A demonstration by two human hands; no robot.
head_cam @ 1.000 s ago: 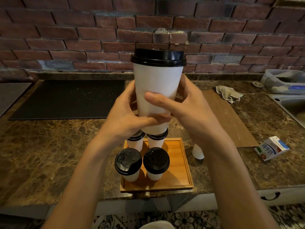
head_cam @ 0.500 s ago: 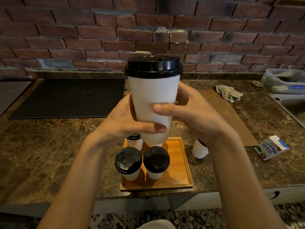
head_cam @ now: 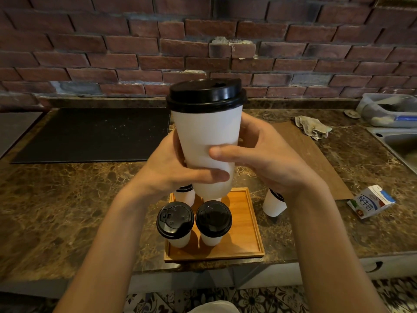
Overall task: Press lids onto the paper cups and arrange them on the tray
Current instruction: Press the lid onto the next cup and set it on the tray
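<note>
Left hand (head_cam: 171,168) and right hand (head_cam: 266,159) wrap around a lidded paper cup (head_cam: 207,136) held above the wooden tray (head_cam: 244,222), where a careless descent could topple the capped cups (head_cam: 175,219) standing on it.

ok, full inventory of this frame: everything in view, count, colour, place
held cup: 1, white, black lid, raised over tray
cups on tray: 3 visible, white, black lids; rear one part-hidden
loose cup: 1, white, black lid, counter right of tray
tray: 1, orange wood, counter's near edge
milk carton: 1, white-blue, lying on counter, right
cloth: 1, pale, by board's far end
board: 1, brown wood, right of tray
mat: 1, black, counter rear-left
sink: 1, steel, right edge
container: 1, grey, behind sink
counter: 1, brown marble
wall: 1, red brick, behind
left hand: 1, grips held cup low
right hand: 1, grips held cup's right side
</note>
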